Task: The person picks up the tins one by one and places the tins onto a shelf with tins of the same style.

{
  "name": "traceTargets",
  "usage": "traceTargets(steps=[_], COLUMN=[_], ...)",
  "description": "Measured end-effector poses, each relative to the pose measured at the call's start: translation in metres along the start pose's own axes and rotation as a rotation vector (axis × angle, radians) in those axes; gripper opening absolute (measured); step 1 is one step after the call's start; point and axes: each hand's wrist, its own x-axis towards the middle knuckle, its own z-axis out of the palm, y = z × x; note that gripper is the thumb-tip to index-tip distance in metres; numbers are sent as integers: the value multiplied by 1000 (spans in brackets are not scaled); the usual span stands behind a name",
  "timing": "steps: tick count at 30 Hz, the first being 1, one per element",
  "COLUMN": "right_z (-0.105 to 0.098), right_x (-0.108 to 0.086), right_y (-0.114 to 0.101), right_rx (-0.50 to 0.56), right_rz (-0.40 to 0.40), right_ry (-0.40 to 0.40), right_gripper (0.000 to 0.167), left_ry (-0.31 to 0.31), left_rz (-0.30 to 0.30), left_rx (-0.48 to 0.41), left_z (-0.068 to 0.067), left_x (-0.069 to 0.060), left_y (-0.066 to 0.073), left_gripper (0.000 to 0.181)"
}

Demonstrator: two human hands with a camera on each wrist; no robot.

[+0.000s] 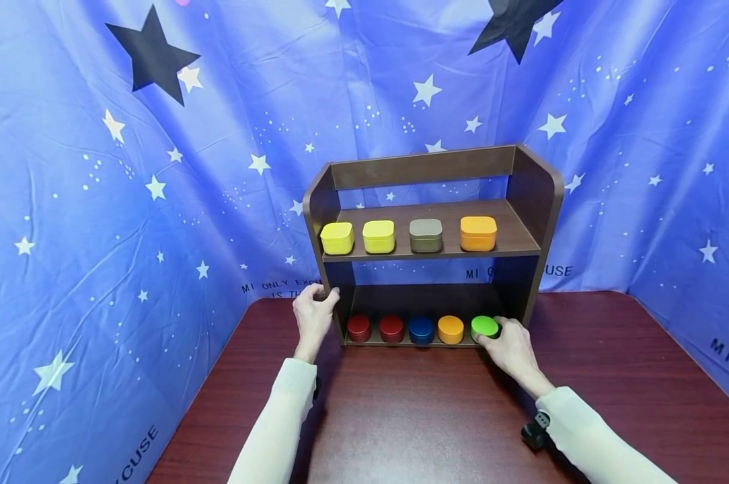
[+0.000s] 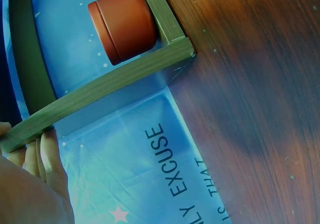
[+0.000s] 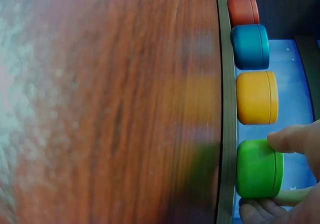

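A round green tin (image 1: 484, 327) sits at the right end of the lower shelf. My right hand (image 1: 512, 348) holds it, thumb on one side and fingers on the other, as the right wrist view also shows. My left hand (image 1: 314, 316) grips the left side panel of the brown two-tier shelf (image 1: 431, 255), thumb and fingers on either face of the board. Left of the green tin stand a round orange tin (image 1: 450, 330), a blue tin (image 1: 421, 331) and two dark red tins, one of them the leftmost tin (image 1: 359, 328).
Along the upper shelf stand two yellow square tins, such as the left one (image 1: 337, 238), a grey-green tin (image 1: 426, 236) and an orange tin (image 1: 478, 234). The shelf stands on a reddish-brown table (image 1: 389, 417). Behind hangs a blue star-patterned cloth (image 1: 364, 87).
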Motion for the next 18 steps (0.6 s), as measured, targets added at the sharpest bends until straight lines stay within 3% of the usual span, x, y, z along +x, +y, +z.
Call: traceTargets(steps=[4, 9, 12, 18], right_z=[25, 34, 31, 9], right_x=[16, 25, 22, 5], right_y=[37, 56, 51, 14], right_rx=[-29, -38, -39, -12], right_rz=[-14, -40, -40, -25], right_ry=[37, 51, 59, 61], right_gripper=[76, 79, 78, 75], left_ry=[-2, 0, 4, 18], left_rz=[-4, -3, 2, 16], left_rx=[-3, -5, -11, -5], left_z=[1, 2, 3, 6], left_x=[-1, 0, 0, 1], left_y=[-1, 0, 0, 1], left_gripper=[16, 18, 18, 19])
